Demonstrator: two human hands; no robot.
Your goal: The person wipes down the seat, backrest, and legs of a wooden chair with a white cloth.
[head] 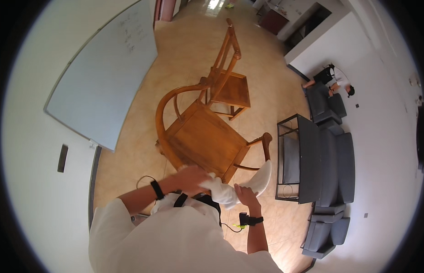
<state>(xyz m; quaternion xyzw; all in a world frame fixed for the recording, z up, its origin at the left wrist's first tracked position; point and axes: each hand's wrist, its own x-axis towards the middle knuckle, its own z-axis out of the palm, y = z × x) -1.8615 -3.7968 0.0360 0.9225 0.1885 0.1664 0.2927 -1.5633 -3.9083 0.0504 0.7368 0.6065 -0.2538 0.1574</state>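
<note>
A wooden armchair with a curved rail stands before me, its seat turned at an angle. White cloth covers the near right stretch of the rail and bunches up towards the middle. With bent fingers, my right hand grips the cloth around the rail. My left hand, blurred, has hold of the bunched end of the cloth where the bare wood of the rail begins. The cloth hides the rail beneath it.
Just beyond is a second wooden chair. To the right stand a black low table and a grey sofa. A person sits on a grey armchair. A whiteboard leans at the left wall.
</note>
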